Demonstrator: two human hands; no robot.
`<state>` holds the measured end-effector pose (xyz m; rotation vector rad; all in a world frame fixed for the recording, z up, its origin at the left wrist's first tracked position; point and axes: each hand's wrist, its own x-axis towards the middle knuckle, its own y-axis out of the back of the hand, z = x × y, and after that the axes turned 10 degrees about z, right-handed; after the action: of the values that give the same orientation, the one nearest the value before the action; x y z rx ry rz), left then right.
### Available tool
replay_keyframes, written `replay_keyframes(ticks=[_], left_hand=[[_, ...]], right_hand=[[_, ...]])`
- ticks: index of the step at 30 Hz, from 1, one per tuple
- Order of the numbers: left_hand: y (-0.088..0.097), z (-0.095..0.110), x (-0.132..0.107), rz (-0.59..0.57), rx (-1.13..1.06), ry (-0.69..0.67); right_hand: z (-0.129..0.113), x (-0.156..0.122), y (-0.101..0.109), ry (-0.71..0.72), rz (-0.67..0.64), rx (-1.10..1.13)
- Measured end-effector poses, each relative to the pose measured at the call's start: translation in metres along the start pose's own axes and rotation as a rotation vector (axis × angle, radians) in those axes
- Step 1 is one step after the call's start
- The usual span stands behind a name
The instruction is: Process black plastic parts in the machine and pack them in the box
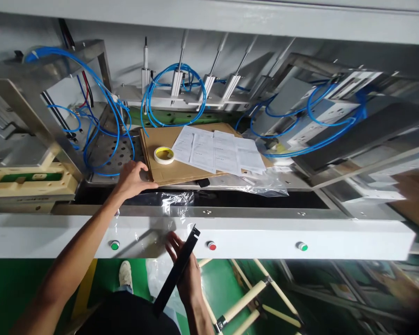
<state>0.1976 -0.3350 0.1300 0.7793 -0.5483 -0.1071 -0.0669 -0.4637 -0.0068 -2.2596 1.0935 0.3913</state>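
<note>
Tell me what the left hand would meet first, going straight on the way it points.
Probably the cardboard: the left hand is right at its near left corner, though depth leaves actual contact unclear.

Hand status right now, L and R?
Left hand: at the cardboard's near-left corner, thumb and fingers parted; whether it grips can't be told.
Right hand: holding a black bar.

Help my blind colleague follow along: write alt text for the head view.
A person's right hand holds a slim black bar; their left hand is at a corner of cardboard bearing papers and a tape roll. Blue hoses loop behind.
</note>
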Motion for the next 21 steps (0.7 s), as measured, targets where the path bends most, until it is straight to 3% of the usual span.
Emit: replay_keyframes(ticks=[2, 5, 8, 10, 15, 21], left_hand=[[0.011, 0.000, -0.015, 0.082, -0.023, -0.050], [0.014, -0.004, -0.061, 0.073, -0.029, -0.249], [-0.004, -0.017, -0.109, -0.008, 0.053, -0.437], [-0.021, -0.028, -0.125, -0.084, 0.100, -0.394], [-0.044, -0.041, -0.113, -0.205, 0.093, -0.233], [-0.038, -0.053, -0.088, -0.197, 0.073, -0.158]], right_hand=[[-0.002, -0.002, -0.002, -0.004, -0.010, 0.025], [-0.008, -0.007, -0.004, -0.013, -0.049, 0.054], [-0.015, -0.008, -0.004, -0.001, -0.050, 0.082], [-0.018, -0.007, -0.002, 0.019, -0.044, 0.094], [-0.022, -0.002, 0.002, 0.057, -0.050, 0.061], [-0.019, 0.002, 0.002, 0.032, -0.015, 0.063]])
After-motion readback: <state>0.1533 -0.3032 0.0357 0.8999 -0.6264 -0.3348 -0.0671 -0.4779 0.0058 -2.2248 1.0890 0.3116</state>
